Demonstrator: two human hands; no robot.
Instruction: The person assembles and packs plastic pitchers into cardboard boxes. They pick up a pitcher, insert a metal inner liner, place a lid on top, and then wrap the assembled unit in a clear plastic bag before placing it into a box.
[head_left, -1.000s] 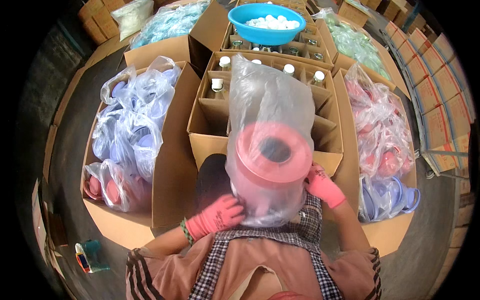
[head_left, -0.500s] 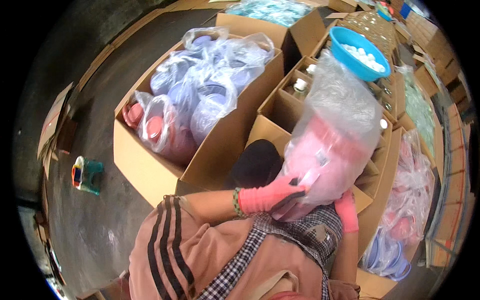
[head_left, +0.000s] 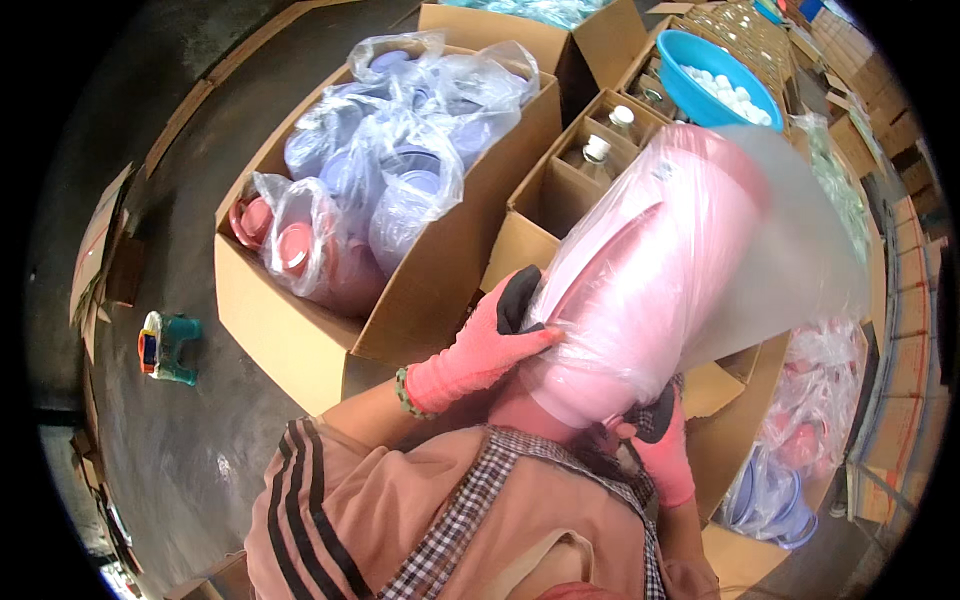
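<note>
A large pink plastic jug (head_left: 640,270), with a long handle along its side, lies tilted across my lap in a clear plastic bag (head_left: 800,255). The loose end of the bag flares out past the jug's far end. My left hand (head_left: 490,340), in a pink glove with dark fingertips, grips the jug's left side through the film, thumb on top. The gloved right hand (head_left: 662,440) closes on the jug's near end from the right, its fingers partly hidden behind the jug.
At left stands an open carton (head_left: 290,345) of bagged lilac and pink jugs. A divided carton (head_left: 545,195) holds white-capped glass bottles, with a blue basin (head_left: 690,85) of white caps above it. More bagged jugs (head_left: 800,430) lie at right. A small stool (head_left: 172,347) stands on the floor.
The jug has turned and risen toward the upper right, and its bag now flares out to the right. My left hand has shifted left along its side; the right hand has come into fuller view.
</note>
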